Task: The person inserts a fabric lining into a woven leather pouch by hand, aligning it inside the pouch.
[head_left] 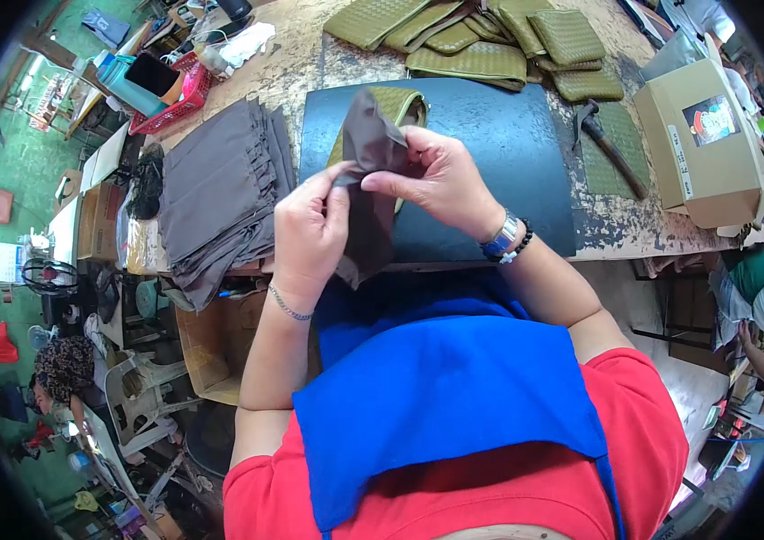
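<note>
Both hands pinch a dark brown fabric piece (369, 220) in front of my chest, over the near edge of a black board (499, 162). My left hand (311, 216) grips its edge between thumb and fingers. Close beside it, my right hand (445, 175) holds the fabric's upper part, fingers partly hidden by a fold. Behind the fabric, an olive woven piece (400, 103) lies on the board, partly covered. To the left is a stack of dark brown fabric pieces (224, 180).
Several olive woven pieces (467, 67) are piled at the back. A hammer (611, 148) rests on an olive sheet (620, 175) at right, near a cardboard box (701, 144). A red basket (194, 88) stands at back left. Another person (65, 369) is at far left.
</note>
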